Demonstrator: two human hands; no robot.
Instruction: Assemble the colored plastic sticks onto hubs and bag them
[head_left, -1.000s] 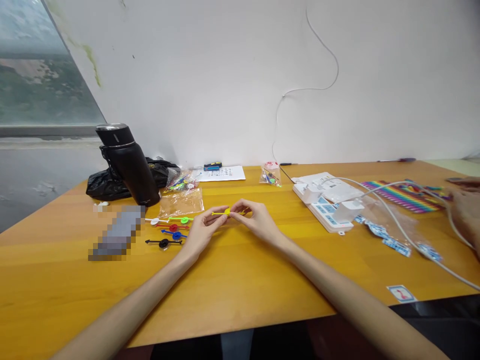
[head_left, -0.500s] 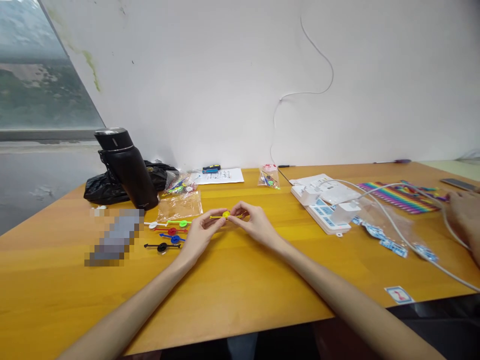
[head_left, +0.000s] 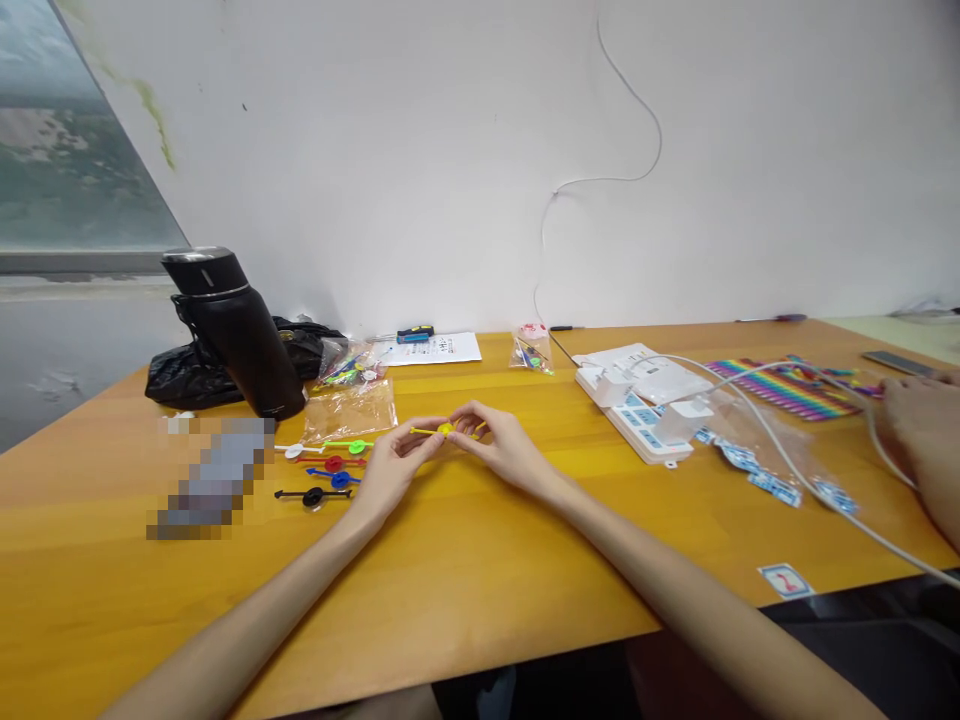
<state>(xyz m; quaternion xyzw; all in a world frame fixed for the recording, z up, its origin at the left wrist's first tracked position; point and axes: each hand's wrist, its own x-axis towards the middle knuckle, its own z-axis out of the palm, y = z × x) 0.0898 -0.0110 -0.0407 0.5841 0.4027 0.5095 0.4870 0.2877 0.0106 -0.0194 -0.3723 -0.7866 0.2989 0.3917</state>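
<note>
Holding a slim yellow plastic arrow with a round hub in the narrow grip of left hand and right hand, over the middle of the wooden surface. Near the far edge, see a clear plastic bag of small multicoloured pieces and a smaller red-printed clear bag with similar contents; towards the far left corner, a crumpled black bag.

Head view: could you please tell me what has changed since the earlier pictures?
The co-worker's hand has shifted slightly toward the near side, uncovering more of the dark flat object. The whole view has slid a little left. Nothing was taken or let go: the left hand and right hand keep their grip on the yellow arrow piece. The black arrow piece stays on the table.
</note>
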